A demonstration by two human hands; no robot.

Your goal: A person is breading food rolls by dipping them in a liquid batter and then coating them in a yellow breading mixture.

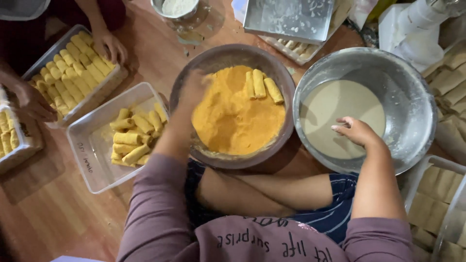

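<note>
A brown wooden floor (43, 204) carries bowls and trays. The left hand (193, 90) is blurred over the left rim of the dark bowl (233, 56) of orange crumbs; whether it grasps anything cannot be told. 3 coated rolls (262, 85) lie on the crumbs at the far right of that bowl. The right hand (357, 131) hangs unclenched, fingers loose, over pale batter in the metal bowl (412, 92) on the right. Left of the dark bowl, a clear tray (87, 160) holds more coated rolls. At far left, another person's hands (111, 46) touch a full tray (75, 68)
</note>
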